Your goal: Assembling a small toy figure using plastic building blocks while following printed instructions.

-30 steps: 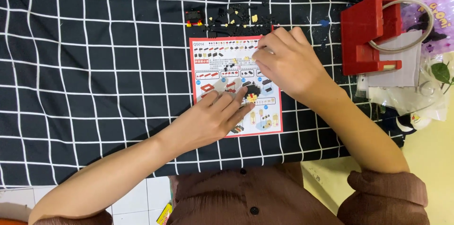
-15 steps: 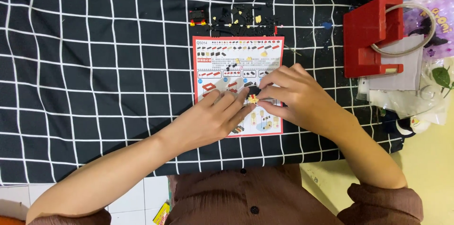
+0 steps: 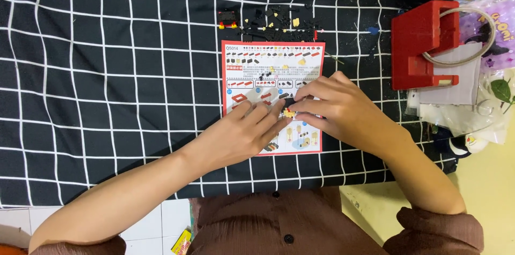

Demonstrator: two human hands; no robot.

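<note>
Since half a second ago, only the right hand has crept slightly toward the left hand; both now meet over the instruction sheet. Between their fingertips sits a small yellow-and-black brick model, pinched from 3 o'clock by the right hand and from 9 o'clock by the left (its long axis I cannot tell). Loose small bricks lie at 12 o'clock on the checked cloth, and a red box stands at 2 o'clock, well apart. Nothing stands between.
</note>
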